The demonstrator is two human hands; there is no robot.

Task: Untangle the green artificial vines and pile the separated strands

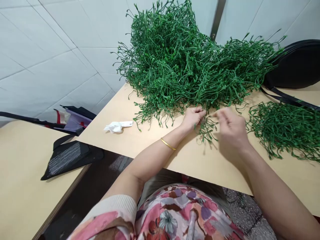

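Observation:
A big heap of thin green plastic stems (170,56) fills the back middle of the light wooden table (140,143). In front of it my left hand (193,118) pinches a small bunch of green stems (207,131), whose loose ends hang toward the table edge. My right hand (231,125) is just right of that bunch, blurred by motion; whether it holds a stem is hidden by the blur. Further right lies a smaller, flatter pile of green stems (287,130).
A crumpled white tissue (116,127) lies left of the heap. A black bag (295,66) with a strap stands at the back right. On another table (22,160) to the left rests a black mesh bag (67,158). White tiled wall (45,66) rises behind.

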